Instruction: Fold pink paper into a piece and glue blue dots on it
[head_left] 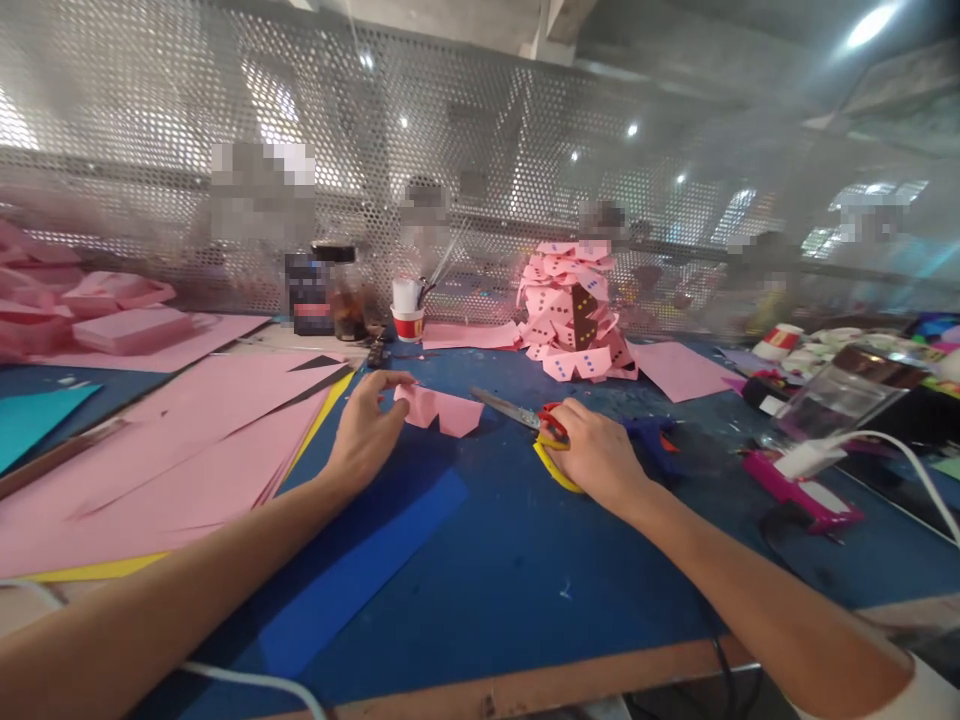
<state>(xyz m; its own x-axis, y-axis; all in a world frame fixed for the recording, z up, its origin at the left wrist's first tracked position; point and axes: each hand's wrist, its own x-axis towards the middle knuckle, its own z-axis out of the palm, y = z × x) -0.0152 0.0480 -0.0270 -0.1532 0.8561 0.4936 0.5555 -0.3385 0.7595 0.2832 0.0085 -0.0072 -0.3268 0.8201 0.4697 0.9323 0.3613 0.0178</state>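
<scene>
Between thumb and fingers my left hand pinches the left end of a small pink paper piece, which has a notch in its lower edge. My right hand is closed around the red and yellow handles of a pair of scissors. The blades point left toward the paper, a little apart from it. Below my left hand a strip of bright blue paper lies flat on the dark blue table.
Large pink sheets cover the left side. At the back stands a stack of folded, dotted pink pieces, near a paper cup and a jar. To the right are a glue gun, a magenta device and a clear container.
</scene>
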